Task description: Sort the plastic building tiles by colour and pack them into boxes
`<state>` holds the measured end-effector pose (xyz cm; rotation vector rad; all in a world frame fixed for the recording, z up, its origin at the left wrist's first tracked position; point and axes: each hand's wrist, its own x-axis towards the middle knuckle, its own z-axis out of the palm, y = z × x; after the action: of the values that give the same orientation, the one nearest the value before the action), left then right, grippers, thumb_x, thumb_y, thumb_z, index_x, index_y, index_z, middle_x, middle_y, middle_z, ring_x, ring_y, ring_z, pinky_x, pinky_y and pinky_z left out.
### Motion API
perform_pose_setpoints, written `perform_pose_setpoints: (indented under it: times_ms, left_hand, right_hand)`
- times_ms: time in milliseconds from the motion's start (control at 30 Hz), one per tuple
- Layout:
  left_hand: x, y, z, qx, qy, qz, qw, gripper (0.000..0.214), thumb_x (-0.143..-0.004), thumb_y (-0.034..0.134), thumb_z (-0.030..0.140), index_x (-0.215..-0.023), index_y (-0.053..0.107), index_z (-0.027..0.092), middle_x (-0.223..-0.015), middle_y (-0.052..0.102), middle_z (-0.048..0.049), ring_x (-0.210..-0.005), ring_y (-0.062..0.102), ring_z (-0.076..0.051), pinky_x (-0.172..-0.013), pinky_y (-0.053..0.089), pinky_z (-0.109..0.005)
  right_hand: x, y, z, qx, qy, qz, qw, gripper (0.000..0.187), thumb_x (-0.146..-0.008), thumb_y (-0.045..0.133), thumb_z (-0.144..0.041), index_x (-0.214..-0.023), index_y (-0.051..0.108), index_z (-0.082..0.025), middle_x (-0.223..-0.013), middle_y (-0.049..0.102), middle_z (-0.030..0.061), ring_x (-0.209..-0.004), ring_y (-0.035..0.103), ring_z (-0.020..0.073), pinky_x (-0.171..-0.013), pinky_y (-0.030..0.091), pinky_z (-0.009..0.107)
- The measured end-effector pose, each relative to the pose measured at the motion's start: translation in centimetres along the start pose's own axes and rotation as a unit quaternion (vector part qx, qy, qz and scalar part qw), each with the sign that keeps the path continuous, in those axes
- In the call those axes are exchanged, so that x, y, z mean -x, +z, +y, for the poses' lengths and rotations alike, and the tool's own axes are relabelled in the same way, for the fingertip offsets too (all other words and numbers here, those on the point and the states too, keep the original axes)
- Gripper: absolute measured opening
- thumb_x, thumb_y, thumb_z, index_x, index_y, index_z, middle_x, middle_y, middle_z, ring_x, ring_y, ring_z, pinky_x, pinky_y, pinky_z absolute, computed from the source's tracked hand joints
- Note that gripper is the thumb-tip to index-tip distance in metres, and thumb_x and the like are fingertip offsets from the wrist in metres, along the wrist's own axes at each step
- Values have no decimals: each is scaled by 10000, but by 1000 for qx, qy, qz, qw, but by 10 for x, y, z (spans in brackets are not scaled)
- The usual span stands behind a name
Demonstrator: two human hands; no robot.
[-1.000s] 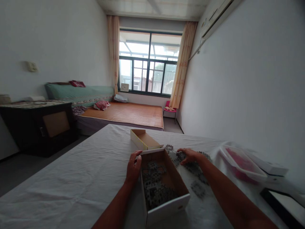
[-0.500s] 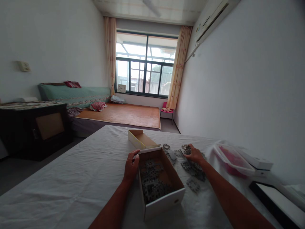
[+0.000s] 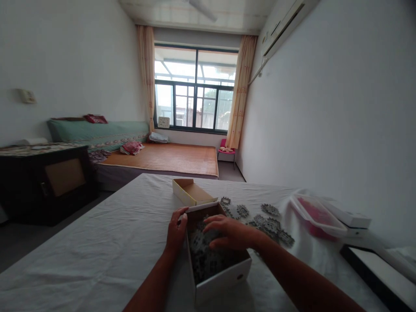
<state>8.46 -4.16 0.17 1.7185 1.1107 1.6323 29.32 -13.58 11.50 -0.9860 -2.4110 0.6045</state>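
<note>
Cardboard box [image 3: 224, 281], white outside and brown inside, sits open-topped on the white-clothed worktop [image 3: 97, 247], close in front of the person and with one short end turned toward them. A heap of grey puzzle pieces [image 3: 203, 262] lies inside the box and covers most of its floor. The left hand [image 3: 177, 232] is closed on the box's left wall near the far corner, with its fingers curled against the wall and the thumb up at the rim. The right hand [image 3: 229, 232] hangs palm down over the far half of the box, just above the heap. Its fingers are loosely spread and bent downward; its underside is hidden, so I cannot tell whether it has hold of anything. Just right of the box, more loose pieces [image 3: 271, 225] are scattered flat on the cloth, reaching from its far right corner outward. Just beyond the box's far end, and nearly touching it, lies a shallow yellow-sided tray [image 3: 190, 193] with a brown floor. Farther right of the box, past the scattered pieces, stands a clear container with pink contents [image 3: 316, 214], and a flat white carton [image 3: 349, 216] lies against it. A black-edged frame [image 3: 370, 271] lies on the worktop well to the right of the box's near end.
</note>
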Motion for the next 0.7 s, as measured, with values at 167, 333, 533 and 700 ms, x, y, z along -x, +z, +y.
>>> perform_pose_setpoints:
  times_ms: [167, 333, 533, 700]
  left_hand:
    - [0, 0, 0, 3, -8, -6, 1000, 317, -839, 457, 351, -1042, 629, 178, -1070, 638, -89, -1043, 565, -233, -820, 500, -352]
    - [0, 0, 0, 3, -9, -6, 1000, 311, -843, 451, 345, -1040, 628, 182, -1067, 637, -85, -1039, 570, -230, -816, 499, -346]
    - [0, -2, -1, -5, -14, -5, 1000, 306, -847, 443, 338, -1043, 622, 185, -1081, 631, -83, -1055, 561, -222, -823, 496, -335]
    - [0, 0, 0, -8, -16, -4, 1000, 310, -844, 449, 349, -1040, 623, 184, -1065, 640, -79, -1042, 572, -226, -824, 498, -338]
  right_hand:
    - [-8, -16, 59, 72, 123, 105, 984, 314, -910, 410, -323, -1112, 641, -257, -1081, 680, 31, -1013, 607, 181, -904, 457, 323]
    - [-15, -10, 134, 175, 210, 74, 959, 411, -822, 515, -326, -1219, 589, -254, -1248, 596, 77, -1181, 496, 253, -976, 404, 417]
    - [-8, 23, 159, 231, 203, -8, 951, 505, -773, 562, -381, -1275, 517, -347, -1451, 385, 30, -1316, 299, 305, -1002, 331, 505]
    - [24, -11, 177, 225, 294, 68, 926, 266, -792, 566, -390, -1025, 665, -307, -1238, 584, 53, -1195, 444, 285, -955, 355, 489]
